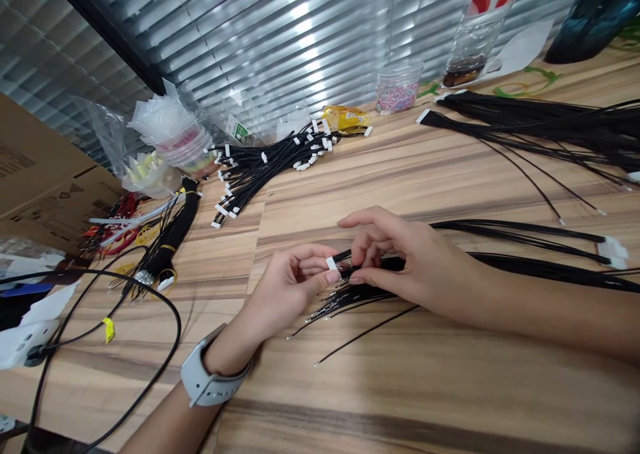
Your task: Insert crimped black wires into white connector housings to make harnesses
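My left hand (pixel 290 289) pinches a small white plastic connector (pixel 331 263) between thumb and fingertips. A short run of black wire leads from the connector into my right hand (pixel 395 257), whose fingers grip a bunch of thin black wires (pixel 373 293). Bare crimped metal ends of these wires fan out below the hands on the wood tabletop (pixel 450 387). The bunch's long part runs right to a second white connector (pixel 613 251). A grey smartwatch (pixel 210 378) sits on my left wrist.
A heap of black wires with white connectors (pixel 265 167) and a long black bundle (pixel 530 127) lie at the back. Further back stand a jar of rubber bands (pixel 399 87) and a bottle (pixel 473 47). Cardboard (pixel 40 167), plastic bags and a black cable (pixel 125 287) are at left.
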The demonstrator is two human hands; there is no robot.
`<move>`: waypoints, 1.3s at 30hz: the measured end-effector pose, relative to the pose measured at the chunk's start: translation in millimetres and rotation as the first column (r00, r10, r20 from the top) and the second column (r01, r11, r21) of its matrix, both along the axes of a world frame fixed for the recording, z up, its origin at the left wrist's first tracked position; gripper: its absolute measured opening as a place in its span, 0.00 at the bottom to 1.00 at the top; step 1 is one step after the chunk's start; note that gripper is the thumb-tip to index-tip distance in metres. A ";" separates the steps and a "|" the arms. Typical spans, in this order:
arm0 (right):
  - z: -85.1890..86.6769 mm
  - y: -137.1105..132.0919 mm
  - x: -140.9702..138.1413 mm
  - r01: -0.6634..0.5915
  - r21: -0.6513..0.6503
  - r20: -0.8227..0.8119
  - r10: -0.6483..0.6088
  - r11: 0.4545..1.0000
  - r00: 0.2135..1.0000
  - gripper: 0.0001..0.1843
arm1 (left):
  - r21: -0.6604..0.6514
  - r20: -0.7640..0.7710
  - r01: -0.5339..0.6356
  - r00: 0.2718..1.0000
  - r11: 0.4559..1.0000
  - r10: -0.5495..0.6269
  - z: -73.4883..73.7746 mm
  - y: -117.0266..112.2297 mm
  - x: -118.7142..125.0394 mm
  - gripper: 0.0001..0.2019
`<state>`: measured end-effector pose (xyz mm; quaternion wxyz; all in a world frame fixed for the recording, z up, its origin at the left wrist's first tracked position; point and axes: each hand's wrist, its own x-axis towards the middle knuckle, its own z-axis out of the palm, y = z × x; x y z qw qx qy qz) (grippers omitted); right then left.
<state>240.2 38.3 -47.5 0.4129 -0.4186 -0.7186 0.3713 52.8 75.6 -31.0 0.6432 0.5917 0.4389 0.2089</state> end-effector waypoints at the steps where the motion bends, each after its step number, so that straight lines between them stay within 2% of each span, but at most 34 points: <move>1: -0.8 0.3 0.1 -0.008 0.001 -0.003 0.008 1.000 1.000 0.22 | 0.002 -0.005 0.001 1.000 1.000 -0.001 0.0 0.0 -0.2 0.11; 10: -0.4 -1.3 -1.7 0.087 -0.077 0.009 -0.087 0.993 0.996 0.13 | 0.115 -0.021 0.020 1.000 0.993 -0.018 -0.9 -3.9 1.1 0.10; 14: -1.1 -3.7 -4.2 0.123 -0.151 -0.076 -0.136 0.981 0.988 0.12 | 0.110 0.005 0.024 1.000 0.994 -0.025 -2.4 -5.6 2.3 0.10; 21: -5.3 -0.6 -4.4 0.079 -0.250 -0.222 -0.137 0.965 0.965 0.10 | 0.115 -0.015 -0.008 1.000 0.993 0.010 -2.2 -6.2 3.1 0.10; 32: -2.1 -6.1 -8.2 0.149 -0.126 -0.082 -0.160 0.981 0.984 0.13 | 0.133 -0.045 -0.102 0.993 0.986 0.108 -1.0 -16.7 9.6 0.08; 39: -4.0 -8.4 -10.8 0.177 0.011 0.023 -0.177 0.984 0.984 0.11 | 0.259 -0.101 -0.020 0.994 0.966 0.048 -1.5 -24.7 11.1 0.07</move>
